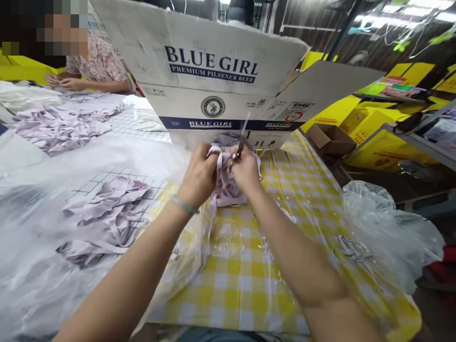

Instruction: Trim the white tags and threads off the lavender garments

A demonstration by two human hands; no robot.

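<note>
My left hand is closed on a pale lilac fabric piece, held up over the yellow checked tablecloth. My right hand is closed round small thread snips, whose metal tips point up at the fabric's top edge. Both hands meet just in front of an open cardboard box printed "BLUE GIRL". A green band sits on my left wrist.
A heap of lilac fabric pieces lies on clear plastic at my left. More lie further back, where another person sits working. A crumpled plastic bag hangs at the table's right edge. Yellow boxes stand beyond.
</note>
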